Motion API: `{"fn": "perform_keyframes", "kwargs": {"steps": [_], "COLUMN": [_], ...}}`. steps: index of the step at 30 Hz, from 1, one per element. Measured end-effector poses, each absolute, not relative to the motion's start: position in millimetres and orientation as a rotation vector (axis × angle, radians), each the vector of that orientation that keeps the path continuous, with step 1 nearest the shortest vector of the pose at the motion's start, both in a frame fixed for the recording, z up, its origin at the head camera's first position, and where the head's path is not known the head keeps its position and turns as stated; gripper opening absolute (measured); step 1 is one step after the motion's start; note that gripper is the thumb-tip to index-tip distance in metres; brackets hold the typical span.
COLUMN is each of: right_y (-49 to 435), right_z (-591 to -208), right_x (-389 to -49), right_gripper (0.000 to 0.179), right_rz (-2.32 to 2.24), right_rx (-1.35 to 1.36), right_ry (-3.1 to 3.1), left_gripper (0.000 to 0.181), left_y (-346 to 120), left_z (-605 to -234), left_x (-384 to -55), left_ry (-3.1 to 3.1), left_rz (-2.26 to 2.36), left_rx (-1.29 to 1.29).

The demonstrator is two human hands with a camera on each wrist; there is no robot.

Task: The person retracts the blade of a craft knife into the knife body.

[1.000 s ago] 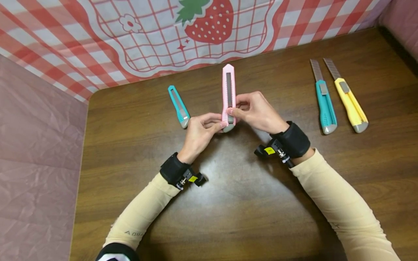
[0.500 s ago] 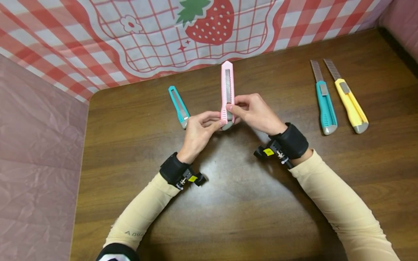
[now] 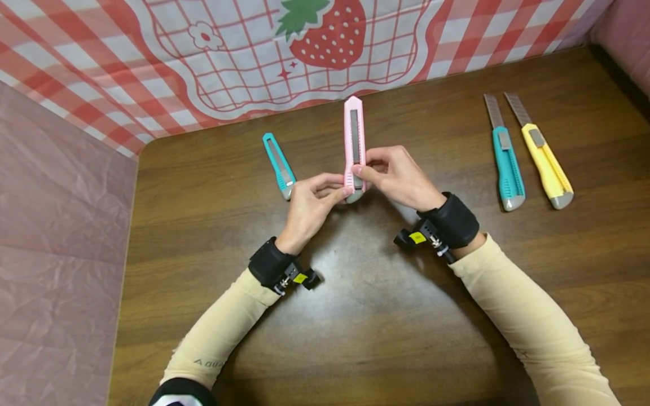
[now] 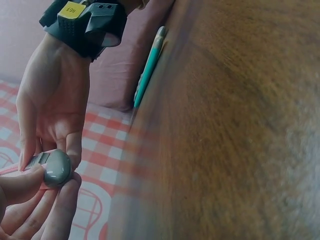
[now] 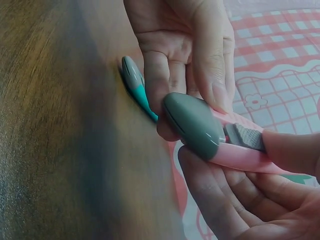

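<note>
A pink utility knife [image 3: 348, 141] with a grey end cap [image 5: 192, 125] is held up between both hands, its tip pointing away from me. My left hand [image 3: 311, 208] pinches the lower end near the cap, thumb on the front. With the thumb on the grey slider [image 5: 246, 137], my right hand [image 3: 406, 176] grips the knife from the other side, fingers behind the body. No blade sticks out of the pink tip; a dark strip shows in the slot. Just beyond the left hand lies a smaller teal utility knife [image 3: 278, 166], its blade inside the body.
On the right of the wooden table [image 3: 355, 327] lie a teal utility knife [image 3: 508, 169] and a yellow one [image 3: 545, 163], both with blades extended away from me. A red-and-white checked cloth [image 3: 244, 73] with a strawberry hangs along the back edge.
The pink knife has shifted slightly up and left and tilted a little, its slot turning from dark to bright and dark again. Both hands keep their hold on it.
</note>
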State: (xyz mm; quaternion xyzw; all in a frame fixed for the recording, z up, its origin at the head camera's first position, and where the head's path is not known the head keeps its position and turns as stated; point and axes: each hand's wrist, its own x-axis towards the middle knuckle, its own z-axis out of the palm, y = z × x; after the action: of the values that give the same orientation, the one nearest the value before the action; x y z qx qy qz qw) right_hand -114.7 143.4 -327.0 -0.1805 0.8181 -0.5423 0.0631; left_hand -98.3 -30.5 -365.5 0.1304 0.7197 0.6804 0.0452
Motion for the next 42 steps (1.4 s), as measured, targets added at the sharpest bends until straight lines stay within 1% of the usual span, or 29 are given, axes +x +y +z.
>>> {"fn": "perform_keyframes", "kwargs": {"steps": [25, 33, 38, 42], "right_y": [144.3, 143.3, 144.1, 145.2], "right_z": [-330.6, -354.9, -362.9, -364.8], "right_x": [-116.7, -126.5, -128.1, -129.0], "right_gripper": [0.010, 0.010, 0.018, 0.021], "right_rz": [-1.592, -1.656, -1.679, -1.651], "right_rx": [-0.571, -0.521, -0.502, -0.503], "right_ry": [2.457, 2.465, 2.508, 2.557], "left_gripper": [0.017, 0.018, 0.019, 0.019], "left_y": [-28.6, -31.0, -31.7, -32.0], "left_z": [-368.3, -367.6, -365.9, -367.4], "left_x": [-98.3, -98.8, -98.6, -99.1], "left_ry": [2.209, 2.199, 2.198, 2.194], "left_rz": [2.033, 2.044, 2.028, 2.007], "left_rx": [0.382, 0.385, 0.394, 0.397]}}
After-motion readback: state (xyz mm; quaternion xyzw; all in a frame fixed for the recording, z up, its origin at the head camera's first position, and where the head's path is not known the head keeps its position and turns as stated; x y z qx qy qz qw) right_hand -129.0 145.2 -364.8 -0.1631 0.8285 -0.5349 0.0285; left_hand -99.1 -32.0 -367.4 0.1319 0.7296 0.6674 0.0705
